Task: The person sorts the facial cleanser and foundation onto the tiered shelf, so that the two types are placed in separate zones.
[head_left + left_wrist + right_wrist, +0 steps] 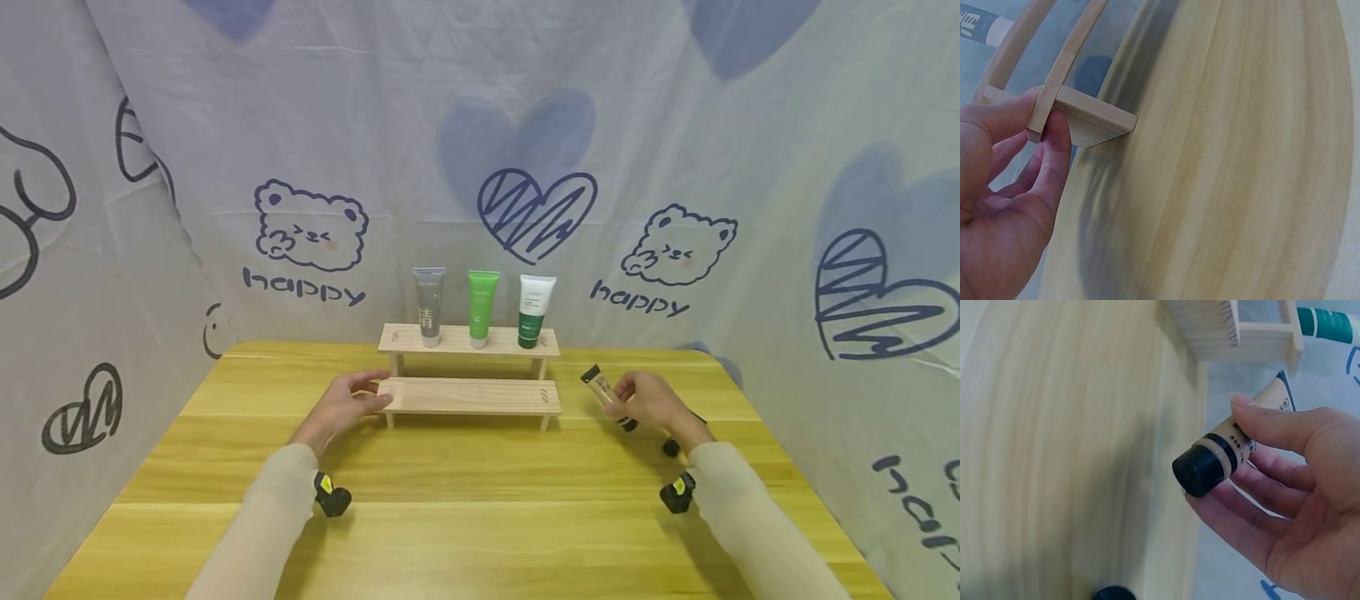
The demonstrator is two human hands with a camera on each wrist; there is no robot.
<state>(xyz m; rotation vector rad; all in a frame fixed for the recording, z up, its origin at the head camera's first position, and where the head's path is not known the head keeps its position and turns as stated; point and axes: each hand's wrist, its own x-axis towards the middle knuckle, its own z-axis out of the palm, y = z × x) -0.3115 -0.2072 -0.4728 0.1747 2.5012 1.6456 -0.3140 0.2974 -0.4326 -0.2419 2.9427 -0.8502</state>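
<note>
A two-tier wooden display stand (472,397) stands on the table. My left hand (348,406) pinches the left end of its lower tier; in the left wrist view the thumb lies on top of the board (1050,94) and a fingertip underneath. Held in my right hand (651,402), to the right of the stand, is a beige cosmetic tube (600,386) with black ends. It tilts, and in the right wrist view its black cap (1200,470) points down and left, the thumb across its body. On the upper tier stand a grey tube (429,304), a green tube (481,307) and a white-and-green tube (535,310).
Behind the right hand lies another black-capped item (671,447), mostly hidden; its black end (1114,594) shows at the bottom of the right wrist view. A printed curtain (420,108) hangs behind and beside the wooden table (480,517).
</note>
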